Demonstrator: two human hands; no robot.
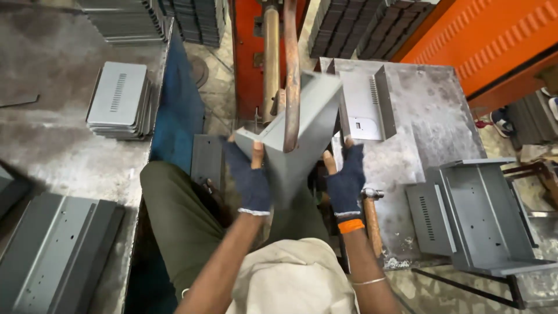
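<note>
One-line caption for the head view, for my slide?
Both gloved hands hold a grey metal panel against a copper arm.

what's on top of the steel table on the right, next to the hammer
On the steel table lies a bent grey sheet-metal panel with a slotted upright flange. The hammer rests at its near edge. The held grey housing covers the table's left edge.

A grey folded sheet-metal housing (302, 125), tilted upright, sits against the copper welding arm.

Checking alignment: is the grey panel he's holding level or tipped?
Tipped: the grey panel slants between left hand and right hand, against the copper arm.
</note>
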